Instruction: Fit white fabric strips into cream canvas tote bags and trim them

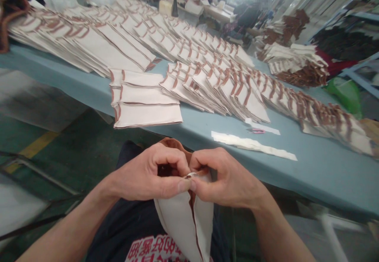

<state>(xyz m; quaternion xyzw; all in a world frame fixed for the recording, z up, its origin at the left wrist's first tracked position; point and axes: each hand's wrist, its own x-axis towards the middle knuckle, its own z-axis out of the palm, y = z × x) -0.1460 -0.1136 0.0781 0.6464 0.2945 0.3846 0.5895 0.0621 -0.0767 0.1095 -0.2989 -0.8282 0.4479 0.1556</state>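
A cream fabric piece with brown edging (pixel 180 218) hangs over my lap from both hands. My left hand (pixel 154 173) pinches its top edge between thumb and fingers. My right hand (pixel 223 177) pinches the same edge just beside it, the two thumbs touching or nearly so. A dark brown seam runs down the piece below the thumbs. Brown material shows behind the fingers at the top.
Overlapping rows of cream pieces with brown trim (pixel 201 84) cover much of the blue table (pixel 325 175). Small pink-handled snippers (pixel 257 131) and cream strips (pixel 253 145) lie near its front edge. A person (pixel 251 15) is in the background.
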